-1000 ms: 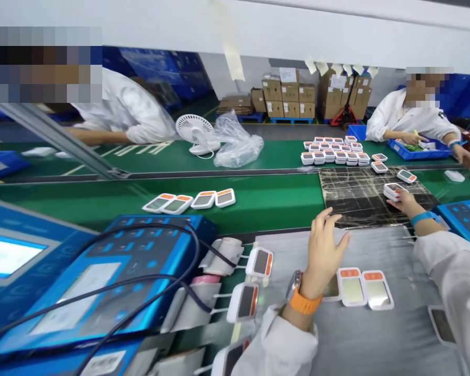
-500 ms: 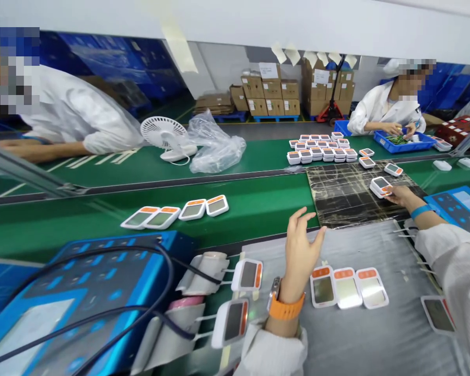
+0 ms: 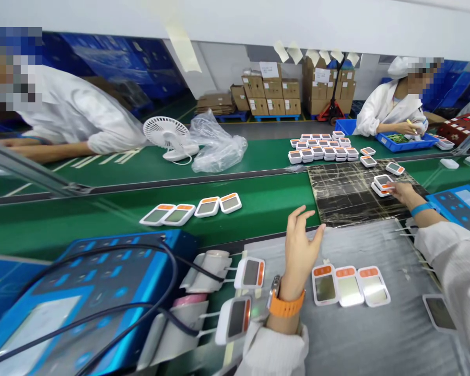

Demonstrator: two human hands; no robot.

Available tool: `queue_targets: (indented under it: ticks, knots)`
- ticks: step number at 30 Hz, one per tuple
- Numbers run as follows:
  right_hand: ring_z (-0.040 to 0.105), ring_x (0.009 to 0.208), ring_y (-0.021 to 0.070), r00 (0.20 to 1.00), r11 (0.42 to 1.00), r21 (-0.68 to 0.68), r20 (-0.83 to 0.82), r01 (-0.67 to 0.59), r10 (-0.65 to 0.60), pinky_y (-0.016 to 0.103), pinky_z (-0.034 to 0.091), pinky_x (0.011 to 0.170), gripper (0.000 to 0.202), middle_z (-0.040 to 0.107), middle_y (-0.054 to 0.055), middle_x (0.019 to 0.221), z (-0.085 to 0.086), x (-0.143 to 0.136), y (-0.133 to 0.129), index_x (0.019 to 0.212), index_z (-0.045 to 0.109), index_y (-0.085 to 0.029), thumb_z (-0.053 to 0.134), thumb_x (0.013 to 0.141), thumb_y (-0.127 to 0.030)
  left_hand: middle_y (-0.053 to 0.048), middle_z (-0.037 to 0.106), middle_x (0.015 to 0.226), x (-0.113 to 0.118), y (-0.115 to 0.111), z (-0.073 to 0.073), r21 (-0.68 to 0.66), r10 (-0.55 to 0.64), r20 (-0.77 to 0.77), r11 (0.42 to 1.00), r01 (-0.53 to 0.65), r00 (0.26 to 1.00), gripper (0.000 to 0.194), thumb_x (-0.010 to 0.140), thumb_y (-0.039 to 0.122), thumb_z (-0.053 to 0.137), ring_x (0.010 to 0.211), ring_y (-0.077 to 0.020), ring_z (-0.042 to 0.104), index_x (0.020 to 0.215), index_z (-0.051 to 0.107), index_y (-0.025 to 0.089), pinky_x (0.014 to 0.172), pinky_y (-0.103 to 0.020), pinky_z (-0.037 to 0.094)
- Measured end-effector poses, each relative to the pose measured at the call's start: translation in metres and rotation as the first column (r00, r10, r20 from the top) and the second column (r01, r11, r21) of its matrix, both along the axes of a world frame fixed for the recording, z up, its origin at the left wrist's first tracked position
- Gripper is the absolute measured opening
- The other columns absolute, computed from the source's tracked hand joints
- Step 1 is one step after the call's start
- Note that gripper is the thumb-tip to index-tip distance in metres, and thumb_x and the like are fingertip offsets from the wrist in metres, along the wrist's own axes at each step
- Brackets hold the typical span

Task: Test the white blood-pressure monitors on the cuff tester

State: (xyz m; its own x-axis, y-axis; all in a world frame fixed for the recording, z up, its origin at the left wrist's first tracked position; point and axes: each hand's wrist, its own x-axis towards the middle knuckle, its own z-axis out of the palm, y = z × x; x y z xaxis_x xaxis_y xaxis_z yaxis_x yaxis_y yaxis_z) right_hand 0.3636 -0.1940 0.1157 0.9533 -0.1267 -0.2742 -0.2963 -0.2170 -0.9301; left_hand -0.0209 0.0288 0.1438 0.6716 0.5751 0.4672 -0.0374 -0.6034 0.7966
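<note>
My left hand point(image 3: 301, 248), with an orange watch strap at the wrist, hovers above the grey mat, fingers apart and holding nothing. Just right of it, three white-and-orange handheld devices with screens point(image 3: 350, 286) lie side by side. Over on the black board, my right hand point(image 3: 404, 193) pinches the orange edge of a small white device point(image 3: 384, 181). That device sits slightly offset over a second white device point(image 3: 379, 191). Two more devices, an upper one point(image 3: 250, 272) and a lower one point(image 3: 234, 319), are plugged onto prongs left of my left hand.
A blue tester point(image 3: 102, 292) with black cables fills the lower left. Several devices point(image 3: 207, 207) lie on the green belt point(image 3: 266, 198). Beyond are rows of devices point(image 3: 323, 149), a white fan point(image 3: 166, 133), plastic bags and two co-workers. Another blue tester point(image 3: 460, 209) stands right.
The devices on the green belt have shifted right. Under my right hand, the upper device now shows a clearer gap from the lower one. My left hand has barely moved.
</note>
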Motion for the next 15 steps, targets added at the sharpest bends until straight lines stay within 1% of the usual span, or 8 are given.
queue_targets:
  ticks: [2, 3, 5, 7, 9, 11, 13, 15]
  knots:
    - [0.052, 0.05, 0.0082, 0.999, 0.998, -0.04, -0.015, -0.045, 0.045, 0.014, 0.043, 0.042, 0.027, 0.06, -0.002, 0.063, 0.001, -0.004, -0.003, 0.087, 0.062, -0.014, 0.07, 0.071, 0.006, -0.013, 0.057, 0.136, 0.0, 0.0, 0.0, -0.002, 0.001, 0.001, 1.0, -0.001, 1.0, 0.029, 0.089, 0.03, 0.07, 0.127, -0.0288, 0.059, 0.116, 0.064, 0.023, 0.103, -0.05, 0.054]
    - [0.049, 0.048, 0.0074, 0.997, 0.996, -0.061, -0.02, -0.072, 0.07, 0.013, 0.039, 0.04, 0.029, 0.059, -0.003, 0.061, 0.001, -0.007, -0.005, 0.088, 0.065, -0.014, 0.068, 0.07, 0.008, -0.013, 0.057, 0.136, 0.001, 0.0, 0.0, -0.003, -0.002, 0.0, 1.0, 0.002, 1.0, 0.029, 0.089, 0.03, 0.07, 0.127, -0.0289, 0.059, 0.116, 0.064, 0.022, 0.103, -0.05, 0.054]
    - [0.043, 0.044, 0.006, 0.993, 0.989, -0.098, -0.025, -0.114, 0.112, 0.013, 0.03, 0.036, 0.036, 0.056, -0.006, 0.056, 0.001, -0.012, -0.008, 0.095, 0.069, -0.014, 0.064, 0.069, 0.011, -0.013, 0.057, 0.136, 0.001, -0.001, 0.0, -0.008, -0.008, -0.003, 1.0, 0.008, 1.0, 0.029, 0.089, 0.03, 0.07, 0.127, -0.0289, 0.058, 0.116, 0.064, 0.022, 0.103, -0.05, 0.054]
    - [0.041, 0.043, 0.0056, 0.991, 0.984, -0.117, -0.025, -0.136, 0.134, 0.012, 0.026, 0.035, 0.041, 0.053, -0.007, 0.054, -0.001, -0.016, -0.01, 0.104, 0.07, -0.015, 0.063, 0.072, 0.01, -0.013, 0.056, 0.137, 0.001, -0.002, 0.0, -0.013, -0.01, -0.009, 1.0, 0.01, 1.0, 0.029, 0.089, 0.03, 0.07, 0.127, -0.0288, 0.058, 0.116, 0.064, 0.022, 0.103, -0.05, 0.054]
    - [0.042, 0.043, 0.0055, 0.99, 0.983, -0.122, -0.029, -0.138, 0.136, 0.012, 0.027, 0.036, 0.04, 0.055, -0.007, 0.055, -0.003, -0.019, -0.01, 0.108, 0.07, -0.015, 0.065, 0.074, 0.007, -0.012, 0.056, 0.137, 0.001, -0.003, 0.0, -0.018, -0.01, -0.015, 1.0, 0.01, 1.0, 0.029, 0.089, 0.03, 0.07, 0.128, -0.0285, 0.058, 0.116, 0.064, 0.022, 0.103, -0.05, 0.054]
    - [0.047, 0.044, 0.0059, 0.992, 0.985, -0.119, -0.038, -0.122, 0.118, 0.012, 0.031, 0.037, 0.04, 0.058, -0.006, 0.058, -0.006, -0.019, -0.008, 0.109, 0.07, -0.015, 0.067, 0.074, 0.005, -0.012, 0.056, 0.137, 0.001, -0.002, 0.0, -0.021, -0.008, -0.021, 1.0, 0.007, 1.0, 0.029, 0.089, 0.029, 0.069, 0.127, -0.0284, 0.058, 0.116, 0.064, 0.023, 0.103, -0.049, 0.054]
    - [0.051, 0.045, 0.0069, 0.994, 0.99, -0.107, -0.056, -0.094, 0.089, 0.012, 0.035, 0.039, 0.041, 0.061, -0.005, 0.059, -0.01, -0.016, -0.007, 0.109, 0.068, -0.016, 0.068, 0.074, 0.005, -0.012, 0.057, 0.136, 0.001, -0.002, -0.001, -0.021, -0.002, -0.023, 1.0, 0.002, 1.0, 0.029, 0.088, 0.029, 0.069, 0.126, -0.0282, 0.059, 0.116, 0.064, 0.023, 0.103, -0.049, 0.054]
    - [0.053, 0.045, 0.0078, 0.995, 0.994, -0.091, -0.081, -0.065, 0.058, 0.013, 0.038, 0.04, 0.038, 0.06, -0.005, 0.058, -0.014, -0.011, -0.006, 0.107, 0.067, -0.016, 0.072, 0.074, 0.002, -0.011, 0.057, 0.136, 0.002, -0.001, -0.002, -0.019, 0.003, -0.024, 1.0, -0.004, 1.0, 0.029, 0.088, 0.029, 0.069, 0.126, -0.0279, 0.059, 0.116, 0.064, 0.023, 0.102, -0.049, 0.055]
